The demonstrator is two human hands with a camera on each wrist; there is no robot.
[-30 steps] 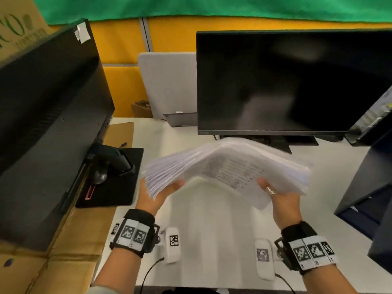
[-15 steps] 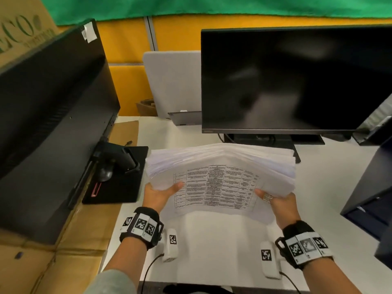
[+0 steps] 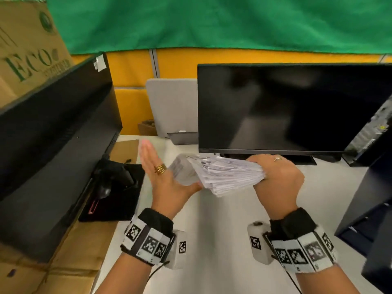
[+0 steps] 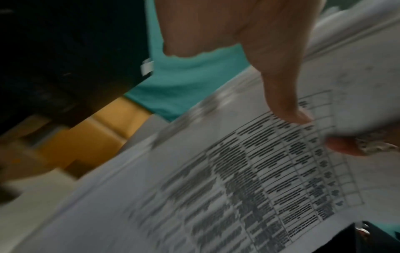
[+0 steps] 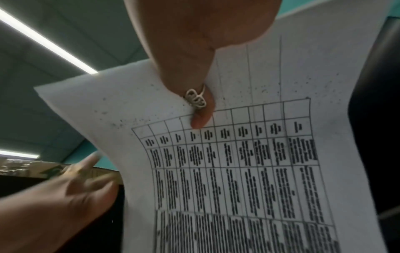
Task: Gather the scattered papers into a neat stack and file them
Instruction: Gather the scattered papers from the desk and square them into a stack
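I hold the stack point(image 3: 220, 176) in mid-air at centre frame, above the desk point(image 3: 212, 230) and just below the monitor point(image 3: 292, 107). My right hand point(image 3: 277, 177) grips the stack's right end, fingers curled over the top and thumb underneath; the right wrist view shows the ringed thumb point(image 5: 195, 102) pressed on the printed table sheet. My left hand point(image 3: 161, 177) is spread flat, fingers straight and pointing up. Its palm faces the stack's left end and only the thumb side seems to touch the sheets; it grips nothing. In the left wrist view the thumb point(image 4: 281, 95) lies on the bottom sheet, blurred.

Step in hand, as I judge it: squaring the stack. The left end fans out and the sheets sit uneven, so it isn't neat yet.

To do it well:
- keep the right grip loose enough for the sheets to slide, firm enough that none drop
- pat the flat left palm square against the fanned edge, not at an angle
- then stand the stack on its long edge on the desk and tap it down
- watch the bottom sheet; it bows and could crease

No folder or tray in view, so I can't tell where filing goes.
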